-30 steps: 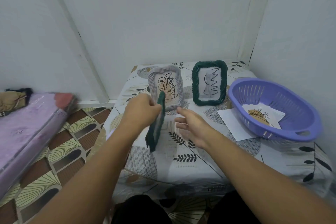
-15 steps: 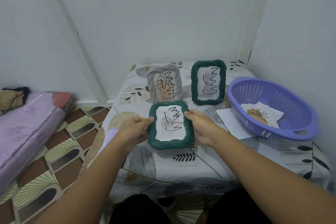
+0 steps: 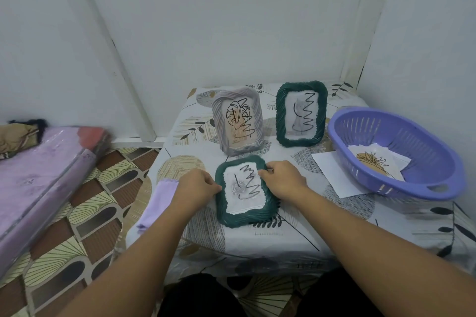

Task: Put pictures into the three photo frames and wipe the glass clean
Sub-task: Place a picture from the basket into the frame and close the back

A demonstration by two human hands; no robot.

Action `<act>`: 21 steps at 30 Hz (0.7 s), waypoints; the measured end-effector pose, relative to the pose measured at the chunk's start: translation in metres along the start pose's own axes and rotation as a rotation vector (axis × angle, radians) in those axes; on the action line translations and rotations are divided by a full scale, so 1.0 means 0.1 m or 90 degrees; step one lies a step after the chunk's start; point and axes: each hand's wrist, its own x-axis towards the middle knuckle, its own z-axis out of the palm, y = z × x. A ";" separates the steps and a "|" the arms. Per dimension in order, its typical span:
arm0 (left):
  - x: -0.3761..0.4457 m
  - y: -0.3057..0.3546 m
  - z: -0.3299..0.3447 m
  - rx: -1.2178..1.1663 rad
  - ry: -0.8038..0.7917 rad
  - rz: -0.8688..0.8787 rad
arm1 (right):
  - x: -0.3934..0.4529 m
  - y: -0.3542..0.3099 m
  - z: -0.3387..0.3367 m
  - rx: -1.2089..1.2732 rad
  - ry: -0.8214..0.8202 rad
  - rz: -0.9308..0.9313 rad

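Observation:
A dark green photo frame point(image 3: 246, 216) lies face up on the table point(image 3: 296, 234), holding a picture with a black scribble on its glass. My left hand point(image 3: 197, 185) grips its left edge with curled fingers. My right hand point(image 3: 282, 179) pinches its upper right edge. Behind it a grey frame point(image 3: 238, 121) and a second green frame point(image 3: 301, 113) stand upright, each with a picture and black scribbles. A lilac cloth point(image 3: 158, 201) lies at the table's left edge, beside my left wrist.
A purple plastic basket point(image 3: 401, 147) with pictures inside sits at the right, partly on a white sheet point(image 3: 332, 170). White walls close in behind and to the right. A plastic-wrapped mattress point(image 3: 33, 183) lies on the patterned floor at left.
The green frame went from edge-on in my left hand to facing me in both hands, then down flat onto the table. Both hands stayed on its edges.

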 end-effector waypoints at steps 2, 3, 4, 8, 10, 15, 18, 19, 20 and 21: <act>-0.01 0.01 0.01 0.035 -0.002 0.010 | -0.01 0.06 0.05 -0.020 -0.004 0.004; -0.01 0.02 0.01 0.047 -0.001 0.014 | -0.02 0.08 0.06 -0.026 0.002 0.001; -0.01 0.03 0.01 0.056 0.000 0.017 | -0.02 0.09 0.08 -0.031 0.011 -0.002; -0.01 0.03 0.01 0.074 -0.002 0.035 | -0.01 0.10 0.10 -0.035 0.021 -0.004; -0.03 0.01 0.00 0.090 -0.001 0.049 | -0.02 0.09 0.08 -0.034 0.021 -0.012; -0.07 -0.13 -0.25 0.127 0.104 0.078 | -0.09 0.02 0.08 -0.017 0.063 -0.077; -0.03 -0.32 -0.48 0.189 0.147 0.058 | -0.11 -0.12 0.14 0.023 0.055 -0.128; -0.01 -0.40 -0.54 0.207 0.151 0.042 | -0.12 -0.17 0.17 0.036 0.047 -0.141; 0.02 -0.47 -0.60 0.235 0.148 0.018 | -0.13 -0.22 0.19 0.047 0.040 -0.155; 0.04 -0.54 -0.65 0.268 0.137 -0.009 | -0.13 -0.27 0.22 0.056 0.034 -0.169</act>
